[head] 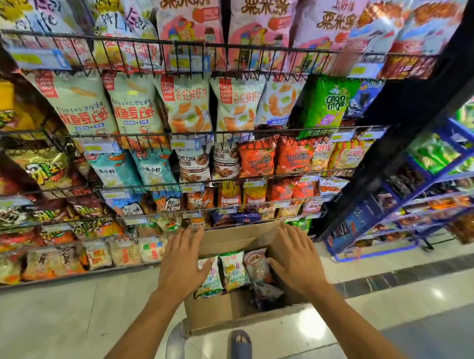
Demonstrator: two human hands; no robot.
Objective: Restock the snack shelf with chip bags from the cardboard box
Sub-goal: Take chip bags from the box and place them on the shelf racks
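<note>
**Chip bags sitting in the box**

Colourful foil chip bags point(232, 270) are standing inside the open brown cardboard box point(221, 308), in front of the black wire snack shelf point(226, 49). The left hand point(183, 261) and right hand point(295, 260) are reaching over the box, each grip spread apart and holding nothing.

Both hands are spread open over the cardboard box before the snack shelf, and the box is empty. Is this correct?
The last part is wrong. In the head view the cardboard box holds several chip bags; the left hand and right hand are spread open over it, before the snack shelf.
</note>
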